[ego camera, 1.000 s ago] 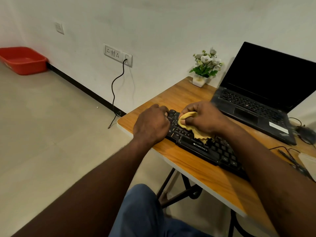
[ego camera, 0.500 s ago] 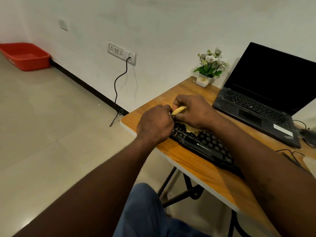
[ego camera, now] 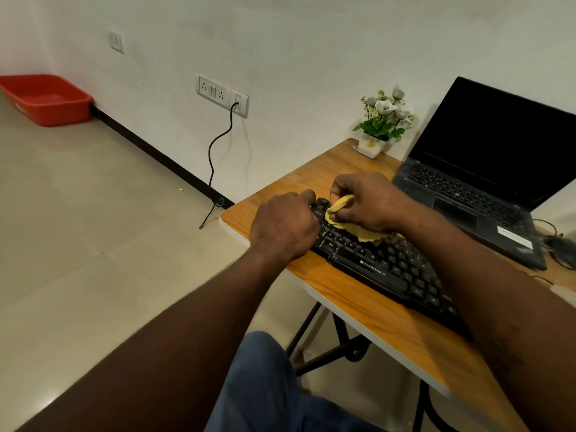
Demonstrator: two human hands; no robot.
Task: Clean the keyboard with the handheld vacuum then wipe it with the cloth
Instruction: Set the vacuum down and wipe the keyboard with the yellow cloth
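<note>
Head view, right hand (ego camera: 371, 204) pinching cloth (ego camera: 339, 209), keyboard (ego camera: 374, 269) near table (ego camera: 343, 294) edge.

A wood-grain counter (ego camera: 349, 288) with a pale edge stands on black legs (ego camera: 305, 332). A black keyboard (ego camera: 383, 269) lies across its middle, running from about 10 o'clock to 4 o'clock. A small white pot of flowers (ego camera: 371, 146) sits at the 12 o'clock corner. An open laptop (ego camera: 461, 201) sits at 2 o'clock, and a blurred dark object (ego camera: 561, 247) with cables (ego camera: 544, 224) lies at 3 o'clock.

A wooden worktop (ego camera: 314, 179) stands against a white wall (ego camera: 311, 42) with sockets (ego camera: 222, 93), above pale floor tiles (ego camera: 93, 229) bearing a red tub (ego camera: 46, 98).
</note>
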